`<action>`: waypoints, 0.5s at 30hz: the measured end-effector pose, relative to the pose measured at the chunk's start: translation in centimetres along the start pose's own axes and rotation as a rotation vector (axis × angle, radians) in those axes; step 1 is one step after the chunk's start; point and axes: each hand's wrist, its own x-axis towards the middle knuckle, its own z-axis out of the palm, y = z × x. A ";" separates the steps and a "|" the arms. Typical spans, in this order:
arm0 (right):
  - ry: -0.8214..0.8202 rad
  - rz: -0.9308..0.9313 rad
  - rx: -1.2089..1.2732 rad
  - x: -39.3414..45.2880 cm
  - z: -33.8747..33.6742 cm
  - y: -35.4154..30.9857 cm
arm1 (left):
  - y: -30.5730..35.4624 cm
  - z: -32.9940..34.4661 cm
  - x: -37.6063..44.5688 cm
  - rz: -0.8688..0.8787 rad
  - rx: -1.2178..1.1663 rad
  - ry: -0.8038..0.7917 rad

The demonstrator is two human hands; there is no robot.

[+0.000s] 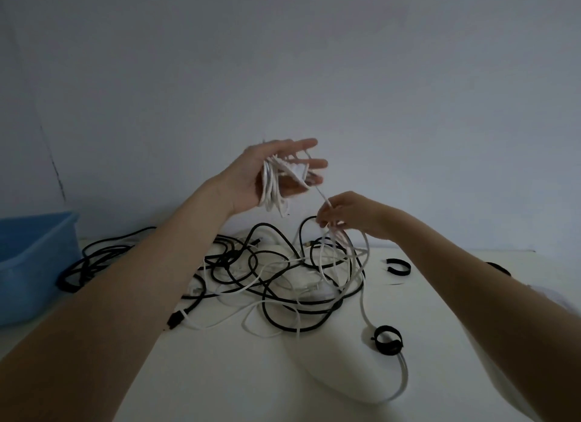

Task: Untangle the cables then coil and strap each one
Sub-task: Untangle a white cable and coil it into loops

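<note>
Head view only: left hand (276, 173) raised above the table (440, 296), palm up, fingers nearly straight, carrying several loops of white cable (273, 187) draped over the palm and between the fingers, more cradled than clenched. Right hand (345, 211) lower and to the right, fingertips pinching the same white cable just below the coil, the strand taut between the two hands. From the right hand it drops into the tangle (283, 274) of black and white cables in the middle of the table. Step in hand looks like coiling the white cable while it is partly still caught. To do it well: feed short lengths with the right hand, lay each loop the same size over the left palm, lift the strand clear of black crossings instead of pulling hard, which would likely tighten knots. Curl the left fingers over the loops or they may slide off. Black strap (387, 340) lies in front around a white run, another strap (398, 267) well right of the pile. Blue bin (34, 258) cut off at left edge. Hard to make out: which white strands in the pile belong to this cable, where its far end is, connector types; dim light, right thumb hidden.
</note>
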 end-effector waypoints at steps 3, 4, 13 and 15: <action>-0.051 0.074 -0.011 0.2 0.6 0.8 | 0.5 -0.6 0.7 0.049 -0.046 0.093; -0.056 0.078 0.005 0.1 0.7 0.8 | 0.5 -0.5 0.8 0.078 -0.082 0.122; 0.024 0.113 0.221 -0.6 0.2 1.7 | 3.1 0.1 0.4 0.275 -0.464 0.207; 0.222 0.150 0.482 -0.5 -1.0 1.7 | 3.1 -0.4 -0.1 0.164 -0.317 0.197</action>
